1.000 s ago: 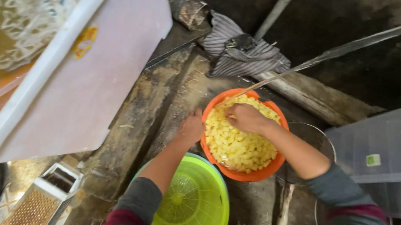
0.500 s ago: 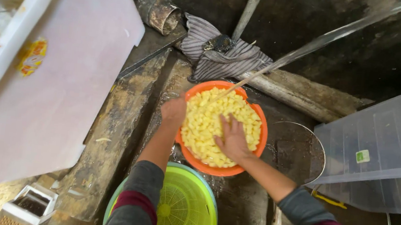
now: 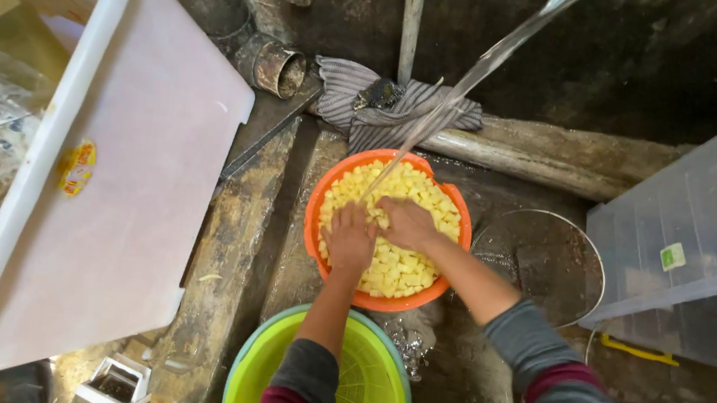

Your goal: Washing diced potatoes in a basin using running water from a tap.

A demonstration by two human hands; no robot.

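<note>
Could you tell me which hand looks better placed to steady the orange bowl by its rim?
Probably the left hand: it lies on the potato cubes close to the near-left rim of the orange bowl, while the right hand sits mid-bowl beneath the water stream.

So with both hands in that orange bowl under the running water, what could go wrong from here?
The water stream lands in the already heaped orange bowl, so yellow cubes could wash over the rim onto the dirty floor. Both the left hand and the right hand press into the pile, which might tip the bowl.
</note>
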